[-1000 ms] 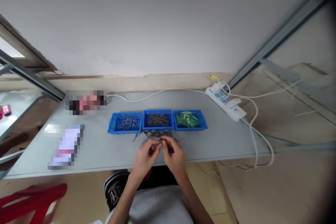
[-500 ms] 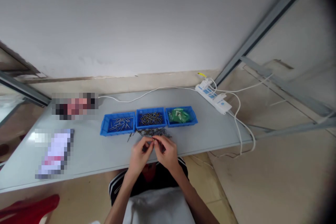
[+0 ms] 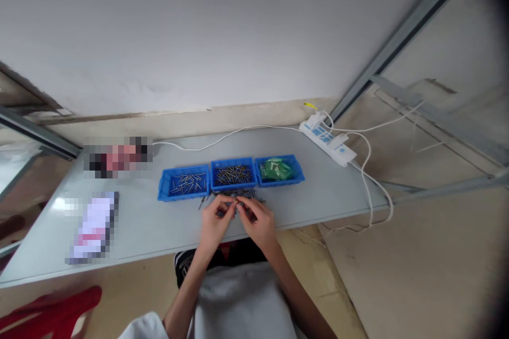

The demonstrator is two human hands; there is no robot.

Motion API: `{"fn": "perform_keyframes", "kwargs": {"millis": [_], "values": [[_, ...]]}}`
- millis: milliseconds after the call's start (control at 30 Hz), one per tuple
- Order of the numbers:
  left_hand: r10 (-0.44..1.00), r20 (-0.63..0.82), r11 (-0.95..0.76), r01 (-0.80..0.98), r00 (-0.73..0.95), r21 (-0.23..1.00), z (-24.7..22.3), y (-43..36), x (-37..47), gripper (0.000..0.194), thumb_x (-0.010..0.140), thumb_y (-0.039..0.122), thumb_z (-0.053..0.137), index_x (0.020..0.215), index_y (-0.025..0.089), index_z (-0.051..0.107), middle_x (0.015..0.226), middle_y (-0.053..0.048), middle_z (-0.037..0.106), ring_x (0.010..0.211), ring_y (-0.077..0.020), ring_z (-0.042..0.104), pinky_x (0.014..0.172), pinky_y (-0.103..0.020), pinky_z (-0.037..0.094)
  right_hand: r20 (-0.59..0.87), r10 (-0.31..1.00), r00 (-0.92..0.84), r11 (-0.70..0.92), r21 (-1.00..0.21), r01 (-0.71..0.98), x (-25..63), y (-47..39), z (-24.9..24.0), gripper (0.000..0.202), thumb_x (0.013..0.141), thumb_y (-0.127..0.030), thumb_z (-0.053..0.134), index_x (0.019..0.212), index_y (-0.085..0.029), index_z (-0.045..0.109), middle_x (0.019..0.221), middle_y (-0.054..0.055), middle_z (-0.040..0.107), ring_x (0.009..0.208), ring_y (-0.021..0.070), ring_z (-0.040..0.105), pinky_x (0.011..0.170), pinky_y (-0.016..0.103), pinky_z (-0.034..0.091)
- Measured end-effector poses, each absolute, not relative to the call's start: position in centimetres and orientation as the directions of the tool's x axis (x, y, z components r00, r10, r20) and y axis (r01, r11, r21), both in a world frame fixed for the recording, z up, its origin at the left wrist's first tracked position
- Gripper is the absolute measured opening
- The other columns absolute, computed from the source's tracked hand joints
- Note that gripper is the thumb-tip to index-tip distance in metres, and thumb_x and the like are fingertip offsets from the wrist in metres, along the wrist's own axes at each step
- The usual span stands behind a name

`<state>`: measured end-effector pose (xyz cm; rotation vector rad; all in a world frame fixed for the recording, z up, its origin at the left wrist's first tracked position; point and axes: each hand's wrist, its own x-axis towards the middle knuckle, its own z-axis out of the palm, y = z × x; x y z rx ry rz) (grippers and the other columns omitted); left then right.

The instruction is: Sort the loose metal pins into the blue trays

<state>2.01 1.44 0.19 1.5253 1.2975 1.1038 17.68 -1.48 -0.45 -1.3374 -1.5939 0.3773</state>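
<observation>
Your left hand (image 3: pixel 215 221) and your right hand (image 3: pixel 257 221) are close together over the grey table (image 3: pixel 326 190), with the fingertips almost touching. Both hands pinch a tiny metal pin (image 3: pixel 235 201) between them, so both are closed on it. It is too small to see well. The pin is held just above a loose pile of pins (image 3: pixel 243 195) that lies on the table, right in front of the middle blue tray (image 3: pixel 233 174). That tray holds dark pins. The left blue tray (image 3: pixel 183 183) beside it holds shiny pins, and the right blue tray (image 3: pixel 280 170) holds green bits. The three trays stand side by side, touching. A white power strip (image 3: pixel 328 138) lies at the far right of the table, well apart from your hands
</observation>
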Motion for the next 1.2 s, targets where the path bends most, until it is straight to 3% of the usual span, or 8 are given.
{"fn": "perform_keyframes", "kwargs": {"millis": [167,367,767,1200], "values": [[0.993,0.09,-0.104,0.22,0.071,0.97,-0.3,1.4,1.8,0.02,0.093,0.042,0.073,0.094,0.022,0.076,0.059,0.002,0.068,0.052,-0.0169,0.065,0.057,-0.027,0.052,0.472,0.879,0.072,0.353,-0.744,0.568,17.7,-1.4,-1.1,0.024,0.108,-0.033,0.061,0.12,-0.024,0.081,0.093,0.006,0.082,0.073,0.0178,0.075,0.074,0.03,0.063],[0.994,0.086,-0.097,0.2,0.064,0.975,-0.1,1.2,1.8,0.015,0.093,0.037,0.074,0.094,0.022,0.078,0.057,0.003,0.066,0.052,-0.0162,0.063,0.057,-0.027,0.049,0.466,0.881,0.079,0.357,-0.765,0.537,18.0,-1.4,-0.5,0.024,0.109,-0.037,0.062,0.116,-0.025,0.082,0.088,0.005,0.08,0.066,0.0163,0.071,0.067,0.028,0.061],[0.996,0.09,-0.089,0.112,0.001,0.99,-0.5,1.2,2.0,0.016,0.093,0.034,0.073,0.096,0.019,0.078,0.06,0.001,0.068,0.052,-0.015,0.063,0.054,-0.023,0.046,0.505,0.85,0.147,0.398,-0.801,0.447,16.6,-0.4,-0.2,0.008,0.101,-0.025,0.074,0.102,-0.023,0.081,0.082,0.002,0.078,0.062,0.0143,0.066,0.062,0.027,0.056],[0.995,0.101,-0.101,0.096,0.011,0.99,-0.5,1.2,1.8,0.013,0.093,0.032,0.075,0.094,0.02,0.078,0.058,0.003,0.068,0.052,-0.0148,0.064,0.057,-0.024,0.049,0.462,0.868,0.182,0.374,-0.849,0.373,16.2,0.0,0.0,0.004,0.097,-0.025,0.073,0.095,-0.024,0.076,0.076,-0.001,0.075,0.059,0.0136,0.065,0.058,0.025,0.055]]}}
